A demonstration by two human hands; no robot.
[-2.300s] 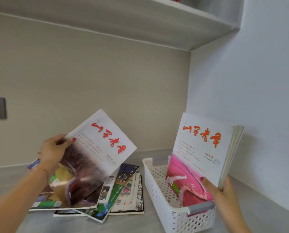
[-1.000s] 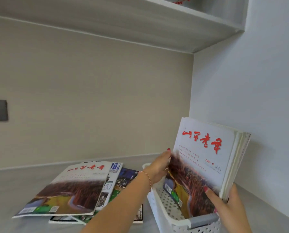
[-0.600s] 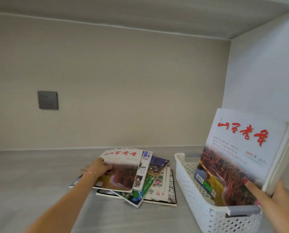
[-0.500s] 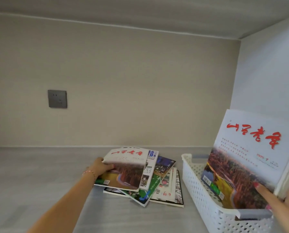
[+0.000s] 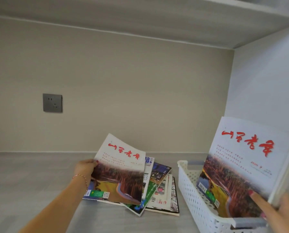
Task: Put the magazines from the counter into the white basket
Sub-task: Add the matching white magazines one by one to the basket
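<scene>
Head view: our left hand (image 5: pixel 85 170) grips the top magazine (image 5: pixel 119 172), tilted up off the pile (image 5: pixel 158 192) on the worktop (image 5: pixel 31 182). Right hand (image 5: pixel 278 212) clamps the upright magazines (image 5: pixel 244 165) in the white basket (image 5: pixel 195 197). Risk: if the right hand loosens, that stack could slump and block the slot.
</scene>
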